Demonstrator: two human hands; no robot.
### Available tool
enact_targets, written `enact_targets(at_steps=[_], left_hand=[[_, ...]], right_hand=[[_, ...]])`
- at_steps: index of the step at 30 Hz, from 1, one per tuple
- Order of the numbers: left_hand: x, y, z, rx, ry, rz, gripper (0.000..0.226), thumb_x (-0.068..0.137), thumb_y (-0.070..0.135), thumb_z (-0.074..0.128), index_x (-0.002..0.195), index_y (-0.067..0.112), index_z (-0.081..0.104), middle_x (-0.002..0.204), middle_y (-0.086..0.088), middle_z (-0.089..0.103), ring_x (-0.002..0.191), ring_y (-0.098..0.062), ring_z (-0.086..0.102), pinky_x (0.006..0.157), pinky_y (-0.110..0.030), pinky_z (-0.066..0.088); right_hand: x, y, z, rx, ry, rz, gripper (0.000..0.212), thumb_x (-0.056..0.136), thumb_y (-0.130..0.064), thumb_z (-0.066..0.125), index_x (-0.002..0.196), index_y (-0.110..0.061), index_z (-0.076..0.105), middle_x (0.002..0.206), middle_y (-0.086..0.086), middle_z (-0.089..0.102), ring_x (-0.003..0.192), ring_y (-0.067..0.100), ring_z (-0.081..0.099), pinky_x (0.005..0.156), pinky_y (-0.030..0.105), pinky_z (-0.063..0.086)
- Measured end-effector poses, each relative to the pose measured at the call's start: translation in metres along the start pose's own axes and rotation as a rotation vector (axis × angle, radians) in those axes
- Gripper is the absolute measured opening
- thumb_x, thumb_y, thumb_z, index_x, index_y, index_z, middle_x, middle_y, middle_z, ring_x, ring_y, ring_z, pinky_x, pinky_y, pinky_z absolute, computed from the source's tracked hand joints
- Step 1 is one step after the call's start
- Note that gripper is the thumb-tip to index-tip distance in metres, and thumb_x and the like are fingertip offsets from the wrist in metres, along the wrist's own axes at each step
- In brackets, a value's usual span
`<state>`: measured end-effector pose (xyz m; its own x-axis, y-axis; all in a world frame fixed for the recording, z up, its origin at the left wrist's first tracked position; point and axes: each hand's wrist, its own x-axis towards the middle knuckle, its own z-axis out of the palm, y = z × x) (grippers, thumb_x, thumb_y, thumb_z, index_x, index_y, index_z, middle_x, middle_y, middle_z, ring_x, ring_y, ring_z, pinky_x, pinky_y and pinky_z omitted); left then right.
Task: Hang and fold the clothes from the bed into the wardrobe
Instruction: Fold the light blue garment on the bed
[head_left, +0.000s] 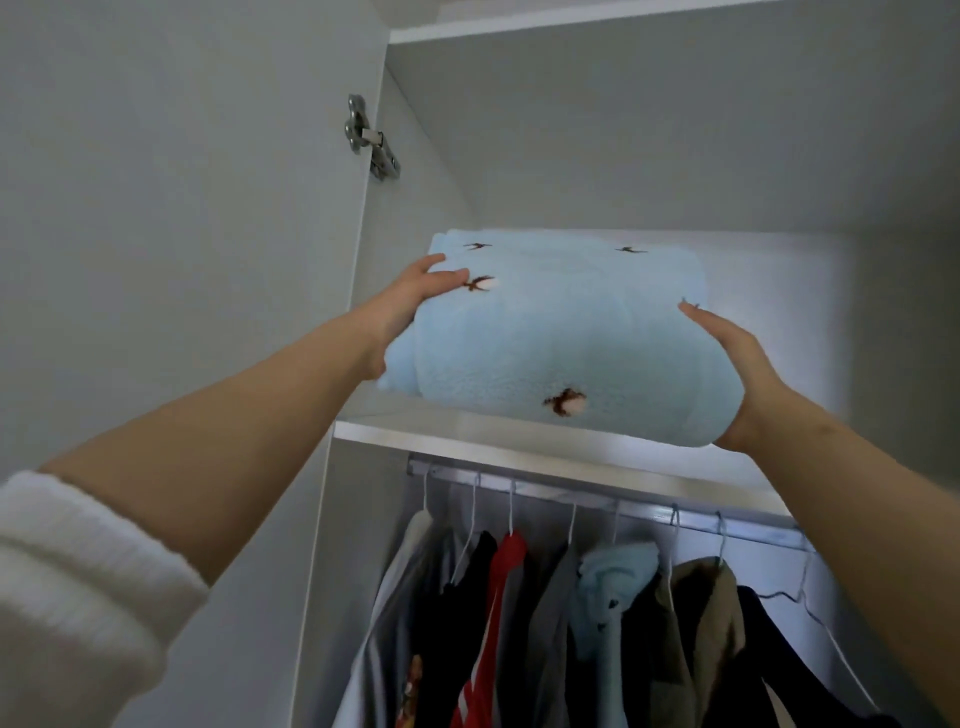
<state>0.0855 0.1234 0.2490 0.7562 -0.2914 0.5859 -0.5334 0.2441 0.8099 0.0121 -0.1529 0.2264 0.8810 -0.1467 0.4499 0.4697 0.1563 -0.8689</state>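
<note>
Currently logged, one item: folded fleece (561, 338), pale blue with small brown motifs; location, upper shelf (467, 439) of the wardrobe (675, 130); far part lies on the board, near edge bulges out past the front lip; whether that near part bears on the board or on my palms, I cannot tell.

Left hand (415, 304): fingers straight and spread, laid on the bundle's upper left corner, palm against its side; not curled round it.

Right hand (737, 374): fingers straight and together, flat against the right side, heel of the palm under the lower corner; likewise unclenched.

Sundries: rail (597, 499) beneath the shelf, carrying garments (613, 597) in red, black, grey, blue and olive, closely packed on thin hangers; door (156, 208) swung wide at left, hinge (370, 137) showing; white sleeve (78, 597) pushed up my left forearm.

Step, as I judge it: stowing a folded piece, at the seating stage; hanging looks well advanced, given the filled rail; the bed is out of view, so I cannot count what remains.

Next move, as I judge it: an even push from both palms until the front edge sits behind the lip; pressure kept level, so the folds do not slide apart; the fleece looks thick and soft, so it may slump on release; I would draw my hands off sideways, not downward.
</note>
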Motion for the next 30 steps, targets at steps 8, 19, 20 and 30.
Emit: enact_targets(at_steps=[8,19,20,30], left_hand=[[0.054,-0.069,-0.021,-0.017,0.009,-0.14,0.05,0.09,0.026,0.055,0.137,0.022,0.039,0.11,-0.003,0.061,0.084,-0.017,0.063,0.068,-0.028,0.051],[0.079,-0.103,-0.036,0.431,0.07,-0.564,0.034,0.081,0.055,0.059,0.081,0.021,0.061,0.052,-0.002,0.067,0.058,-0.016,0.062,0.043,-0.016,0.043],[0.081,-0.099,-0.037,0.485,0.057,-0.587,0.039,0.078,0.057,0.061,0.087,0.018,0.062,0.065,-0.005,0.07,0.069,-0.02,0.062,0.051,-0.021,0.046],[0.057,-0.083,0.021,1.2,-0.054,0.337,0.039,0.097,0.041,0.034,0.13,0.029,0.05,0.135,0.0,0.047,0.122,-0.021,0.045,0.1,-0.035,0.035]], right_hand=[[0.053,0.052,-0.013,-0.023,0.038,0.112,0.028,0.087,-0.045,0.052,0.087,-0.021,0.066,0.065,0.007,0.071,0.052,0.024,0.068,0.043,0.035,0.053],[0.085,0.078,0.0,-0.135,0.188,0.246,0.018,0.089,-0.035,0.052,0.093,-0.023,0.065,0.07,0.006,0.072,0.057,0.024,0.069,0.052,0.028,0.052],[0.083,0.077,0.002,-0.163,0.187,0.252,0.019,0.089,-0.035,0.052,0.097,-0.024,0.065,0.076,0.006,0.072,0.062,0.026,0.069,0.055,0.029,0.052],[0.047,0.071,0.02,-0.417,0.223,0.022,0.018,0.096,-0.03,0.042,0.111,-0.034,0.049,0.103,-0.005,0.058,0.09,0.021,0.057,0.076,0.039,0.05]])
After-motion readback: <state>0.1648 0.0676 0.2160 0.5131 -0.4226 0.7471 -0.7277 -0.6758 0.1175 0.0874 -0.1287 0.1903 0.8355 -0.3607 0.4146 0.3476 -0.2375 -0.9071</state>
